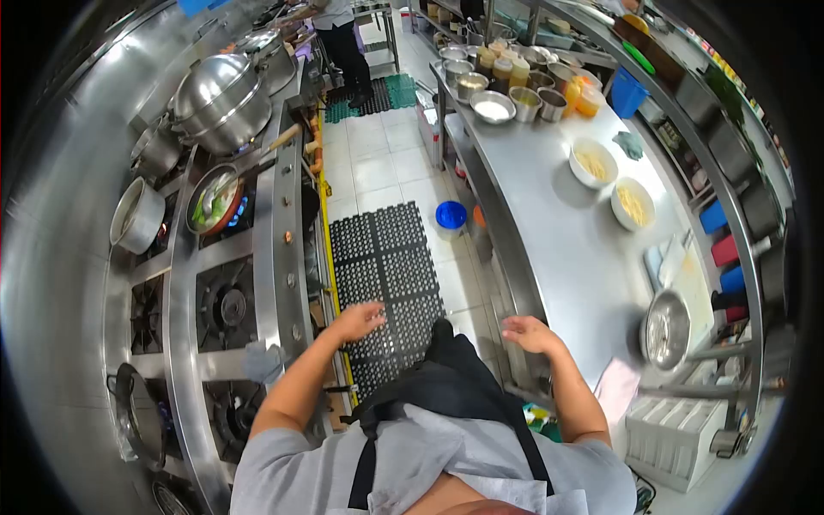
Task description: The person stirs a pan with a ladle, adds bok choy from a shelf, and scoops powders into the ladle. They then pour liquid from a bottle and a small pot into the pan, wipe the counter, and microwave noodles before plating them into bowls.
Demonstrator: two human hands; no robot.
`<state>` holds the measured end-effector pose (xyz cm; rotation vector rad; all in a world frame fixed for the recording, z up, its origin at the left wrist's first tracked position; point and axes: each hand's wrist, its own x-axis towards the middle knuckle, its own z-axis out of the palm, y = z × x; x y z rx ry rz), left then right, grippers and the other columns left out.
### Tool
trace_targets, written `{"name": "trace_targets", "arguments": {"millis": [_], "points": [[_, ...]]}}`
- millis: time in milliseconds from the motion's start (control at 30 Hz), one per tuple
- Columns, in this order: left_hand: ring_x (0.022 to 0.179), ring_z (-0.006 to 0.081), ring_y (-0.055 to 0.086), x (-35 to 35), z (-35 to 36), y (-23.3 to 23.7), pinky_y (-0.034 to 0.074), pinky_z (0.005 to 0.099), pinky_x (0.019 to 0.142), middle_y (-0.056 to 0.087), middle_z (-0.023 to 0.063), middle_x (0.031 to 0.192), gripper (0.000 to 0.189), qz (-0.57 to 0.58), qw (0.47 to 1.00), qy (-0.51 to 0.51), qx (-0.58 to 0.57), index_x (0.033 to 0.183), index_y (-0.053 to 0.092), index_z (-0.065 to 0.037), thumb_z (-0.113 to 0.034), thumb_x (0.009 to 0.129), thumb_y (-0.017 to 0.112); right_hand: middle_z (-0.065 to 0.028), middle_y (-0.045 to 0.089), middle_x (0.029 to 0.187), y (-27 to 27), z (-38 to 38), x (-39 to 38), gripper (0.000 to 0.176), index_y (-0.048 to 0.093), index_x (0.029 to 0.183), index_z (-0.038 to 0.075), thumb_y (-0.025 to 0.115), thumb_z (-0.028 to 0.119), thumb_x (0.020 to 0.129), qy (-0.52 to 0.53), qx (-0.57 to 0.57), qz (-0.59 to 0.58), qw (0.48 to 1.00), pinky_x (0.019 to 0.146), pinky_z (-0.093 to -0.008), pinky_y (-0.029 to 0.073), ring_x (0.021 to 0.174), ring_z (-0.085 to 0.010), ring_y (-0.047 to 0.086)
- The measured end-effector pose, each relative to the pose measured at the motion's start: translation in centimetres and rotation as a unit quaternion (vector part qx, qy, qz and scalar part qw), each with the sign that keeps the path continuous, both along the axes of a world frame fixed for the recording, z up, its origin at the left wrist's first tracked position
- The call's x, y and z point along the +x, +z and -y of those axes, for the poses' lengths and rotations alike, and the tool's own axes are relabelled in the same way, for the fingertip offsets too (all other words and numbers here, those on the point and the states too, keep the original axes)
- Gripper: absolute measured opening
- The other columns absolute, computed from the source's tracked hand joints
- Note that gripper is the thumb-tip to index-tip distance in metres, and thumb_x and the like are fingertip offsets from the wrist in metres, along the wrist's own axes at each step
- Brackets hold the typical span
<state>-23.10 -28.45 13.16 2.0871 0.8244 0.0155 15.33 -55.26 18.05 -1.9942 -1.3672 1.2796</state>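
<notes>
My left hand (359,323) hangs in the air over the black rubber mat, fingers loosely bent, holding nothing. My right hand (530,335) is beside the edge of the steel worktable (575,283), also holding nothing, with its fingers partly spread. On the stove to the left, a frying pan (206,216) with green food and a ladle in it sits over a lit blue flame. Two white bowls of pale food, one farther back (583,176) and one nearer (633,215), stand on the worktable.
A large lidded steamer pot (225,107) and a saucepan (137,215) stand on the stove. Steel containers (526,105) and sauce bottles crowd the worktable's far end. A metal bowl (665,330) lies at right. A blue-topped bucket (451,215) is on the floor; another person (337,39) stands ahead.
</notes>
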Motion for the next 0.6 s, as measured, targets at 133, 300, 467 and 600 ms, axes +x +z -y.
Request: {"name": "trace_targets", "arguments": {"millis": [133, 300, 467, 600], "points": [[0.091, 0.0369, 0.063, -7.6, -2.6, -10.5, 0.049, 0.0442, 0.076, 0.066, 0.0209, 0.09, 0.034, -0.135, 0.978, 0.16, 0.028, 0.091, 0.065, -0.001, -0.033, 0.08, 0.064, -0.0206, 0.065, 0.11, 1.2, -12.8, 2.6, 0.042, 0.056, 0.121, 0.0, 0.062, 0.027, 0.09, 0.022, 0.031, -0.006, 0.999, 0.09, -0.0355, 0.049, 0.105, -0.0279, 0.062], [0.046, 0.0226, 0.06, -20.2, 2.4, -16.3, 0.048, 0.0359, 0.046, 0.058, 0.0119, 0.052, 0.013, -0.328, 0.901, 0.22, -0.176, 0.074, 0.066, -0.004, -0.015, 0.074, 0.062, -0.019, 0.066, 0.105, 2.6, -28.8, 4.1, 0.043, 0.058, 0.12, 0.004, 0.063, 0.032, 0.088, 0.148, 0.067, -0.012, 0.987, 0.084, -0.037, 0.05, 0.096, -0.03, 0.064], [0.043, 0.0183, 0.056, -20.3, -0.4, -17.2, 0.045, 0.0344, 0.04, 0.057, 0.0091, 0.053, 0.012, -0.264, 0.782, 0.443, -0.349, 0.075, 0.063, -0.004, -0.015, 0.078, 0.06, -0.0172, 0.067, 0.104, 3.1, -45.5, 4.4, 0.041, 0.056, 0.121, 0.001, 0.061, 0.027, 0.09, 0.216, 0.05, -0.005, 0.975, 0.085, -0.0349, 0.048, 0.096, -0.0264, 0.064], [0.048, 0.0179, 0.055, -15.5, -10.5, -18.3, 0.043, 0.0318, 0.039, 0.059, 0.0066, 0.064, 0.018, -0.099, 0.712, 0.614, -0.325, 0.083, 0.062, -0.006, -0.024, 0.086, 0.058, -0.0123, 0.067, 0.1, 1.3, -58.9, 4.8, 0.038, 0.056, 0.121, 0.002, 0.06, 0.025, 0.091, 0.206, -0.007, -0.062, 0.977, 0.076, -0.0303, 0.05, 0.086, -0.0173, 0.064]]}}
